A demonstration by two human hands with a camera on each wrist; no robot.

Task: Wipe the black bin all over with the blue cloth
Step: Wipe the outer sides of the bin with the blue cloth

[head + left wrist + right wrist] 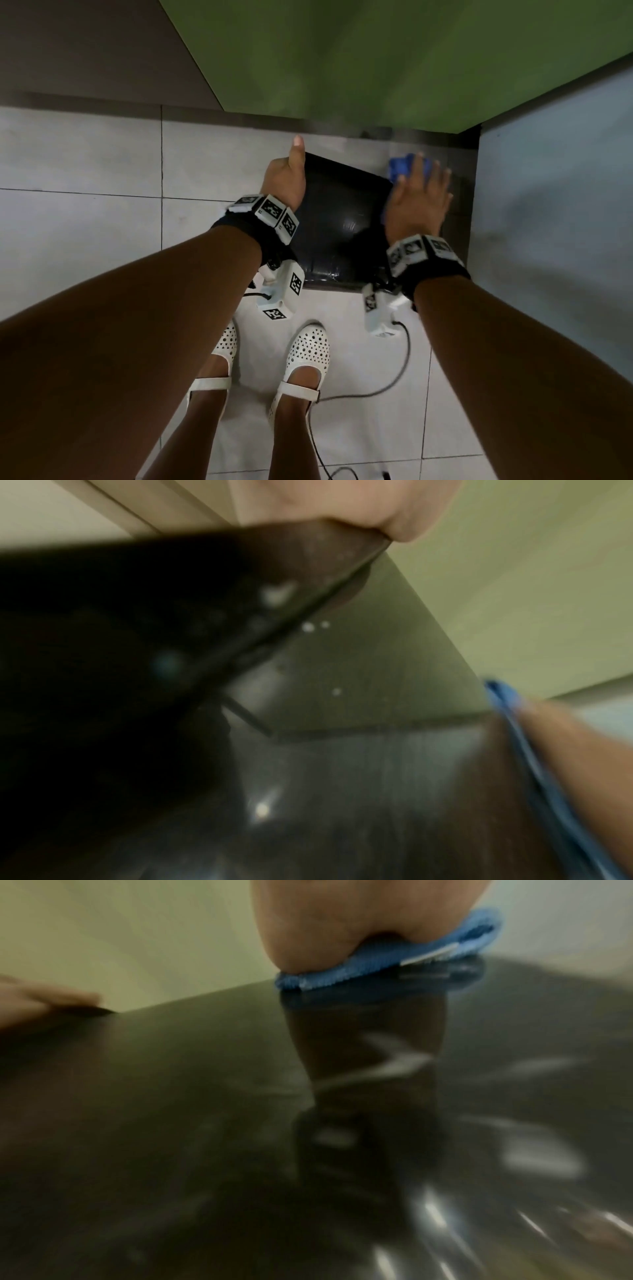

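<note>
The black bin (342, 222) stands on the floor in front of my feet, and its glossy lid (205, 1123) faces up. My left hand (291, 164) grips the bin's left edge with the thumb pointing away from me; its other fingers are hidden behind the bin. My right hand (424, 178) lies flat with spread fingers on the blue cloth (402, 166), pressing it onto the lid's far right corner. The right wrist view shows the cloth (377, 961) squeezed between the palm and the lid. In the left wrist view the cloth (534, 750) is a blue strip at the right.
The bin sits in a corner, with a green wall (376, 51) behind it and a pale grey-blue wall (555, 205) to its right. Light tiled floor (85, 222) spreads to the left. My white shoes (308, 353) and a loose grey cable (376, 390) are just before the bin.
</note>
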